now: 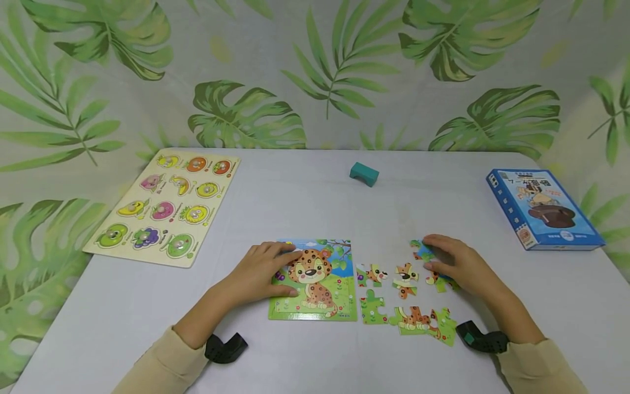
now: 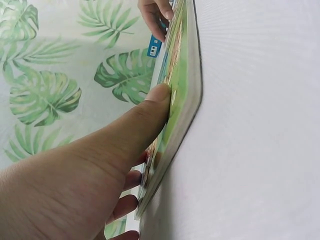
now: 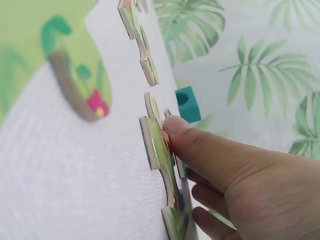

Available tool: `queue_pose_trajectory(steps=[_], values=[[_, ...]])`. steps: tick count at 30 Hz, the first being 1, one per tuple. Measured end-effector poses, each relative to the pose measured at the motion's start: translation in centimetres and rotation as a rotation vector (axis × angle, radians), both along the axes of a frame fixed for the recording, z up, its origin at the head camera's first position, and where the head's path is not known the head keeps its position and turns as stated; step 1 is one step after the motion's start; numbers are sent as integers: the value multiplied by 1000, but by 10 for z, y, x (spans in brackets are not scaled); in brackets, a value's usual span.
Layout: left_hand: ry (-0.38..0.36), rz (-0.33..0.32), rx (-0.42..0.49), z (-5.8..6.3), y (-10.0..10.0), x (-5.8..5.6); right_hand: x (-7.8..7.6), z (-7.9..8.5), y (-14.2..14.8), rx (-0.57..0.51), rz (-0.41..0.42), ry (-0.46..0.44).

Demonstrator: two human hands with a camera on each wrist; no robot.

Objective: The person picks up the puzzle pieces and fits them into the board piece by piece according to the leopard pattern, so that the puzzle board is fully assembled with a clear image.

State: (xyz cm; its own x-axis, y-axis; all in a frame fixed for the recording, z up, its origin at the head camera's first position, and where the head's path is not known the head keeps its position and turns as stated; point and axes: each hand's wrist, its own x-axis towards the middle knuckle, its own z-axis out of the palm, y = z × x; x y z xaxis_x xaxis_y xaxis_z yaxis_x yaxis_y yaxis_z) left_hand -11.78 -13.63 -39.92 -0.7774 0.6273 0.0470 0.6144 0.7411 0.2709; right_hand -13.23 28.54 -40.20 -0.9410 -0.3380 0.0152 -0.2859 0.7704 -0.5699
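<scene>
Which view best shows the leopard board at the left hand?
The head view: it shows the leopard board from above, its left side partly covered by the left hand. The left wrist view catches it nearly edge-on. I cannot make it out in the right wrist view.

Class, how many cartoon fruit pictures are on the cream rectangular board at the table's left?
12, on the cream rectangular board: three in the far row, three in the second row, three in the third row, three in the near row. None looks hidden.

A leaf-print backdrop (image 1: 261, 49), seemingly fabric, hangs behind a white table (image 1: 295, 202).
</scene>
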Motion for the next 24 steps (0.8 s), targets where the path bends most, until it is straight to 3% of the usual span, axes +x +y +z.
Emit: queue_pose_trajectory(steps=[6,11,17,24], values=[[-4,1,5,0,0,0,2,3,-2,54,-63,79],[-7,7,3,-1,0,-1,6,14,-9,19,-84,127],[1,-2,12,-2,-1,-1,13,32,-26,-47,-38,255],[0,-5,14,-1,-1,-1,23,56,-68,-79,62,379]])
